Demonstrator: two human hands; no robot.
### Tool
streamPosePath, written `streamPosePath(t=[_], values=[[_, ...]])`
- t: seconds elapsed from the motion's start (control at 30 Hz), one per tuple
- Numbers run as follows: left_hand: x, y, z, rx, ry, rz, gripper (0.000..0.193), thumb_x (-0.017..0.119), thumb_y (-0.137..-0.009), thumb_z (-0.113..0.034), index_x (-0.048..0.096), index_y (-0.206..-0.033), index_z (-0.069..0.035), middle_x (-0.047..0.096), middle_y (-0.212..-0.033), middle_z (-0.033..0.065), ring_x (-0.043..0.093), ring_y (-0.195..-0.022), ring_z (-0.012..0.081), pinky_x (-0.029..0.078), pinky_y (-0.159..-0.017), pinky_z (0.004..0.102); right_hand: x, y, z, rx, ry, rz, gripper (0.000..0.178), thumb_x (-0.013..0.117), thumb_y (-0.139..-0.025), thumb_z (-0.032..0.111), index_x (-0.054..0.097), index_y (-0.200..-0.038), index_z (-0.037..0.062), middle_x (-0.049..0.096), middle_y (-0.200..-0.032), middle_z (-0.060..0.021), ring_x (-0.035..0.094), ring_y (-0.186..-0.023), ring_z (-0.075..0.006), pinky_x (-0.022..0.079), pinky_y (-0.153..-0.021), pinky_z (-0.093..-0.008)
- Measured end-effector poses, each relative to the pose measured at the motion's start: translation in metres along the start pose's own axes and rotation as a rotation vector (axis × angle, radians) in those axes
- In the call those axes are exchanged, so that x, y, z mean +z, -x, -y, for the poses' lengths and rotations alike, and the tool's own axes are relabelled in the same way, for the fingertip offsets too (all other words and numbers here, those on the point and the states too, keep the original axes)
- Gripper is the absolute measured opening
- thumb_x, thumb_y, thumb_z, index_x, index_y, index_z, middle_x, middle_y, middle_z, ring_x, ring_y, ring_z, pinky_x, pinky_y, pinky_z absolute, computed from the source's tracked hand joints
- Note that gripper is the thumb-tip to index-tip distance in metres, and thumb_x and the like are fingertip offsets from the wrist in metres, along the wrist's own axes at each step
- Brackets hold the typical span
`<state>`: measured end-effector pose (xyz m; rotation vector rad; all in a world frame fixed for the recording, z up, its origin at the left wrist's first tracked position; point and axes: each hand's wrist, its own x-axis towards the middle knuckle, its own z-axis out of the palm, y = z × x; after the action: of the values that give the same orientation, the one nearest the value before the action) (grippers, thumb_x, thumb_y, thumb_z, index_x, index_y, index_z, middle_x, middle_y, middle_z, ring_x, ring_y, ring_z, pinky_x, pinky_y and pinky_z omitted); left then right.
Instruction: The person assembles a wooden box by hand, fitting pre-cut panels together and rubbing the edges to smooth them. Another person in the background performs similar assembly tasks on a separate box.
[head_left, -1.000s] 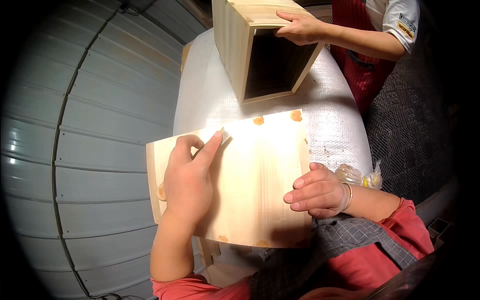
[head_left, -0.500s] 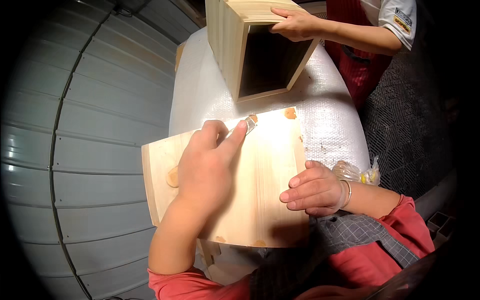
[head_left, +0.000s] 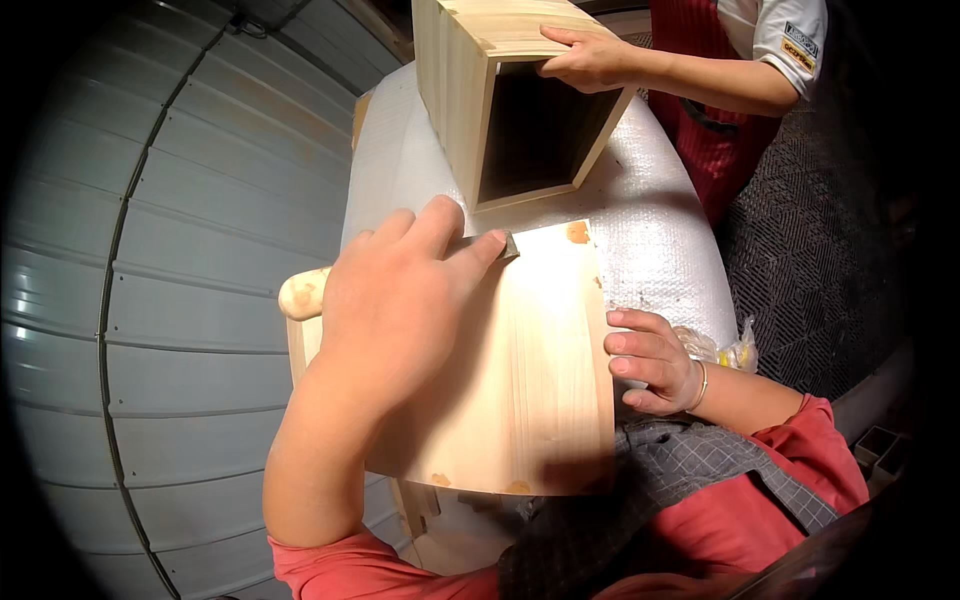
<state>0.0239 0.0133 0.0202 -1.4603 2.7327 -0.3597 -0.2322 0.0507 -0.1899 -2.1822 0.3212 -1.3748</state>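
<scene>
My left hand [head_left: 400, 290] is closed around a chisel with a rounded pale wooden handle [head_left: 303, 294]. Its grey metal blade [head_left: 511, 246] sticks out past my fingertips, close to the far edge of a pale wooden panel [head_left: 530, 370]. That panel lies in front of me, apparently the top of a wooden piece whose lower parts are mostly hidden. Brown patches mark its far right corner and near edge. Against the panel's right edge rests my right hand [head_left: 655, 360], fingers apart and holding nothing.
Across from me, another person's hand [head_left: 590, 60] steadies an open-fronted wooden box [head_left: 450, 110] on a table covered in white padded wrap [head_left: 670, 210]. A clear plastic bag [head_left: 738, 350] lies beyond my right wrist. A ribbed metal wall [head_left: 200, 300] runs along the left.
My left hand has tilted the chisel so its handle end now shows at the panel's left edge. My right hand has drawn back from the panel's face to its right edge.
</scene>
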Motion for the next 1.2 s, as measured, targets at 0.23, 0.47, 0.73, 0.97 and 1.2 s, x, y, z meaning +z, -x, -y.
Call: streamPosePath(t=[0.23,0.47,0.73,0.97,1.2], values=[[-0.007,0.010,0.008,-0.087,-0.118,0.036,0.038,0.062,-0.083,0.001,0.076,-0.112,-0.020,0.060,-0.096,0.0046,0.059,-0.082,0.0228,0.050,-0.070,0.0353,-0.019,0.103,-0.006,0.840,0.719,0.455,0.101,0.089,-0.064,0.032,0.038,-0.144,-0.0020,0.040,-0.147,-0.0234,0.044,-0.129,-0.0402,0.036,-0.109,-0.0490],[0.013,0.053,-0.008,-0.294,0.281,-0.059,0.057,0.059,-0.079,0.008,0.068,-0.127,-0.021,0.058,-0.106,0.0081,0.060,-0.087,0.0274,0.051,-0.073,0.0366,-0.010,0.136,-0.009,1.066,0.773,0.476,0.103,0.095,-0.046,0.036,0.047,-0.129,-0.0036,0.051,-0.120,-0.0190,0.052,-0.111,-0.0363,0.044,-0.092,-0.0468],[0.014,0.074,-0.018,-0.231,0.550,-0.163,0.068,0.058,-0.075,0.018,0.065,-0.133,-0.016,0.054,-0.104,0.0092,0.051,-0.071,0.0179,0.047,-0.065,0.0284,-0.039,0.096,-0.024,1.228,0.478,0.680,0.043,0.084,-0.070,0.026,0.063,-0.097,0.0011,0.068,-0.100,-0.0202,0.064,-0.097,-0.0385,0.052,-0.084,-0.0433],[0.008,0.061,-0.035,-0.187,0.732,-0.124,0.068,0.048,-0.075,0.024,0.066,-0.132,-0.011,0.052,-0.104,0.0106,0.055,-0.082,0.0181,0.047,-0.073,0.0265,-0.095,0.068,-0.033,1.464,-0.276,0.112,0.056,0.086,-0.076,0.015,0.061,-0.124,-0.0013,0.069,-0.112,-0.0105,0.067,-0.101,-0.0203,0.054,-0.091,-0.0344],[0.011,0.039,-0.054,-0.261,1.080,-0.045,0.052,0.055,-0.086,0.011,0.065,-0.133,-0.008,0.059,-0.100,0.0099,0.060,-0.090,0.0184,0.048,-0.080,0.0277,-0.081,0.018,0.004,0.929,-1.187,-0.516,0.067,0.084,-0.081,0.026,0.053,-0.132,-0.0046,0.065,-0.122,-0.0125,0.065,-0.110,-0.0193,0.053,-0.099,-0.0354]])
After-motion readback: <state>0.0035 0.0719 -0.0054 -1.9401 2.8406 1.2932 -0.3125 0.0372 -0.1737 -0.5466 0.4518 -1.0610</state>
